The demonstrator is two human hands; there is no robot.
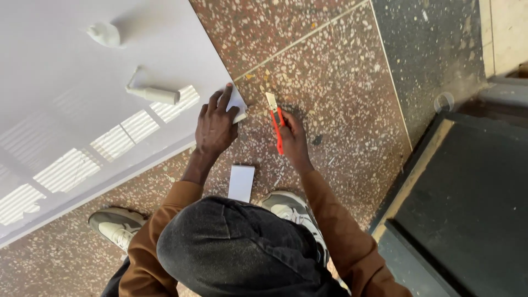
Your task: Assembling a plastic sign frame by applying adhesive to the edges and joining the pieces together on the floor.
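My left hand presses down on the corner of a large white board lying on the speckled terrazzo floor. Its fingers are spread flat over the corner. My right hand grips a red utility knife with its blade pointing away from me, just right of that corner and a little apart from it. A small white rectangular offcut lies on the floor between my arms, near my shoes.
A white tube with a nozzle and a small white cap lie on the board. My shoes stand on the floor. A dark mat with a raised edge fills the right side.
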